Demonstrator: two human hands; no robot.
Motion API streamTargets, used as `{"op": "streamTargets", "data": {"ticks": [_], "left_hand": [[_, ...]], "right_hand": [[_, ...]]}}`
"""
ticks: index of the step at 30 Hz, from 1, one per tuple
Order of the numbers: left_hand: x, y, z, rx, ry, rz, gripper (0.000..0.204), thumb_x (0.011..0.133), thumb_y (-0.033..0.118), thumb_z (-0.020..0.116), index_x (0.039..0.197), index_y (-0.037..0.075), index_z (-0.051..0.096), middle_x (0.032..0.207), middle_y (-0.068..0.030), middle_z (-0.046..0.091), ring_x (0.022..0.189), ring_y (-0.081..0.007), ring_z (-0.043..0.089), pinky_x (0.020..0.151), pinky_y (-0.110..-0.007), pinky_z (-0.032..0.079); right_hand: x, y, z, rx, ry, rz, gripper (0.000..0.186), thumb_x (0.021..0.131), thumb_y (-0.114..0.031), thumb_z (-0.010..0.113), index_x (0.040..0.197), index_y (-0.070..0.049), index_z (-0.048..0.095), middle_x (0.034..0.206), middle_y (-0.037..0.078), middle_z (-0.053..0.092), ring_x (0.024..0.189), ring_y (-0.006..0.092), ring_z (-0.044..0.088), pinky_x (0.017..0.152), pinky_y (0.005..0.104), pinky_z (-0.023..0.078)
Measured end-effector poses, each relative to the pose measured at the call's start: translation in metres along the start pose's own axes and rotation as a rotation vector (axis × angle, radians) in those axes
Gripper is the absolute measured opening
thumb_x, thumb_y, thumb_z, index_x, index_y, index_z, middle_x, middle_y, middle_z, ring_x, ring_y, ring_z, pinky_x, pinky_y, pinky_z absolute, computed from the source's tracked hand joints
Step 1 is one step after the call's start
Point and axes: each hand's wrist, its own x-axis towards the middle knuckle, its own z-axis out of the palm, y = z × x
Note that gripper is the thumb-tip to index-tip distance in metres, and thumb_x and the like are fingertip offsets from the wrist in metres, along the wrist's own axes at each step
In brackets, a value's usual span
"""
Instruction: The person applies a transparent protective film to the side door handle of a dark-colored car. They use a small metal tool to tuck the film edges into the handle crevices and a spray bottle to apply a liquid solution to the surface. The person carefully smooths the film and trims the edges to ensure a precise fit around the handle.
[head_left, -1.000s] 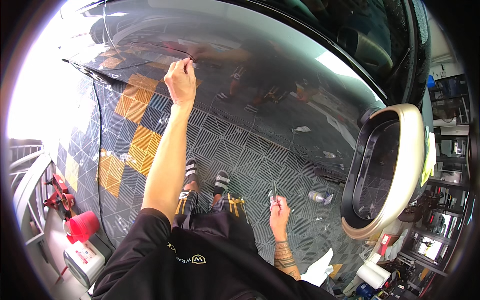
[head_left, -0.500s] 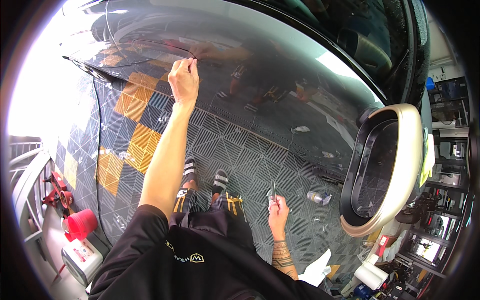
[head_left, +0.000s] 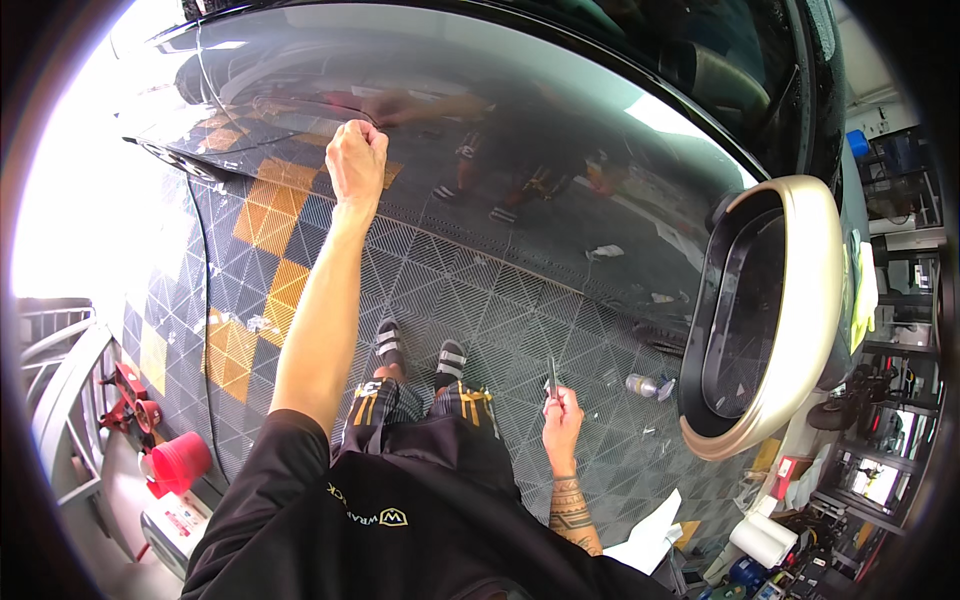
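Note:
My left hand (head_left: 356, 160) is stretched out to the side of a glossy dark grey car (head_left: 540, 110). Its fingers are pinched together on what looks like a thin dark strip (head_left: 368, 117), which runs off to the left along the panel. The fingertips are close to the panel; whether they touch it I cannot tell. Low at my right side, my right hand (head_left: 563, 420) is closed around a slim, pointed, knife-like tool (head_left: 552, 378), its tip upward and away from the car. Reflections of my arm and legs show in the panel.
A beige-and-black wing mirror (head_left: 815, 320) juts out at the right. A clear spray bottle (head_left: 648, 386) lies on the tiled floor (head_left: 480, 300). At left are a dark cable (head_left: 205, 300) and a red bucket (head_left: 180, 460). White paper (head_left: 645, 535) and a paper roll (head_left: 762, 540) sit at lower right.
My left hand has moved slightly left and down in the picture, still pinched. The view has shifted a little. My right hand keeps its tool, now pointing more upright.

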Motion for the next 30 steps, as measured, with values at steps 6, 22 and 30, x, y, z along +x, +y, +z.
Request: {"op": "streamTargets", "data": {"ticks": [6,22,30], "left_hand": [[0.011,-0.012,-0.007,0.201,-0.069,0.204,0.011,0.073,0.011,0.064,0.075,0.003,0.057,0.077,-0.0110,0.062,0.073,-0.0308,0.063,0.067,-0.041,0.048],[0.054,-0.032,-0.024,0.361,-0.184,0.915,0.012,0.069,0.015,0.061,0.071,0.009,0.050,0.068,-0.0023,0.050,0.065,-0.0167,0.055,0.062,-0.033,0.037],[0.061,-0.038,-0.032,0.327,-0.181,0.802,0.011,0.069,0.016,0.059,0.071,0.008,0.051,0.066,-0.0040,0.052,0.061,-0.0226,0.054,0.061,-0.035,0.037]], "right_hand": [[-0.004,0.001,0.001,-0.001,-0.003,0.022,0.016,0.087,-0.005,0.046,0.095,0.003,0.057,0.062,0.006,0.053,0.054,0.0135,0.051,0.053,0.0289,0.042],[-0.019,0.018,-0.009,-0.032,0.046,0.024,0.015,0.088,-0.005,0.046,0.097,0.003,0.056,0.064,0.006,0.054,0.054,0.0151,0.051,0.053,0.0305,0.043],[-0.021,0.014,-0.007,0.018,0.083,0.053,0.016,0.088,-0.003,0.046,0.098,0.003,0.056,0.064,0.005,0.053,0.054,0.0122,0.050,0.052,0.0286,0.042]]}}
